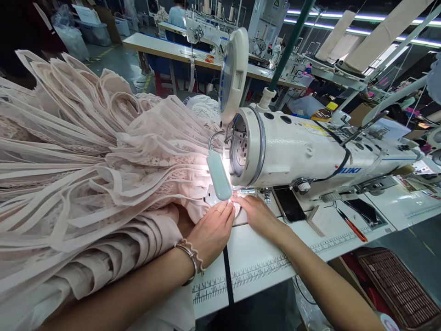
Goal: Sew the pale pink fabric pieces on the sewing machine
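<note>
My left hand (214, 224), with a ring and bracelets, is closed with its fingertips on a small piece of pale pink fabric (237, 209) beside the needle area of a white sewing machine (282, 147). From the other side, my right hand (259, 215) pinches the same fabric, its fingertips almost meeting the left ones. Just above the fingers hangs a pale green oval cover (219, 175), lit brightly behind. It hides the needle and part of the fabric. A big heap of pale lace-trimmed garments (138, 151) lies left of the machine, reaching over my left forearm.
A phone (289, 204) and orange-handled tweezers (352, 225) lie on the white table (257, 257) right of my hands. A ruler strip runs along its front edge. Below right stands a brown woven seat (399, 285). Another sewing table (161, 48) is behind.
</note>
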A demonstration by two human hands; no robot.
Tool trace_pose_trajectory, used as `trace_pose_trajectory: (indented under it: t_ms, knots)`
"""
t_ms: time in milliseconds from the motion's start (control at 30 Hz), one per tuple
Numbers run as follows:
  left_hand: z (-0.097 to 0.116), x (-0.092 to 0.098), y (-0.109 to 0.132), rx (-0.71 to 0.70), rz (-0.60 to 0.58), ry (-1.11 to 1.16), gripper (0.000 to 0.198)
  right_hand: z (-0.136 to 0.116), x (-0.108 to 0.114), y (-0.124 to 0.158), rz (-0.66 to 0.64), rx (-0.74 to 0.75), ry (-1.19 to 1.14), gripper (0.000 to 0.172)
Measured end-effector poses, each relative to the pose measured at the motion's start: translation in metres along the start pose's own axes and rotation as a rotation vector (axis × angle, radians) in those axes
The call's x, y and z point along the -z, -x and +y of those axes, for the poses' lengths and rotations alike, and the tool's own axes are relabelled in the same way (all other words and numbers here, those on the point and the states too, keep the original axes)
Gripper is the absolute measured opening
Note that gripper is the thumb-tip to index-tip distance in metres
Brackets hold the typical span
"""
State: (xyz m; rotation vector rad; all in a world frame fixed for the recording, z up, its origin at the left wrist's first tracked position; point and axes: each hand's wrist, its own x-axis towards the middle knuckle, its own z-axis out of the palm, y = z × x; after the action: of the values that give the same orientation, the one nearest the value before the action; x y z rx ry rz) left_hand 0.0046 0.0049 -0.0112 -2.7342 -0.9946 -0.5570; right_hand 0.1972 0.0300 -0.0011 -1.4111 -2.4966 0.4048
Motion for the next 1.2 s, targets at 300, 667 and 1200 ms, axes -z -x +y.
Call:
trace_pose_trajectory:
  t_ms: [300,667,1200]
  knots:
    - [-0.004,0.0,0.0,0.007,-0.009,0.005,0.042,0.003,-0.008,-0.001,0.053,0.009,0.017,0.039]
    - [-0.008,-0.004,-0.001,0.009,0.01,0.037,0.041,0.002,-0.01,-0.003,0.042,-0.048,0.051,0.038]
    - [-0.009,-0.007,-0.003,0.014,0.047,-0.045,0.042,-0.004,-0.005,-0.007,0.003,-0.102,0.086,0.037]
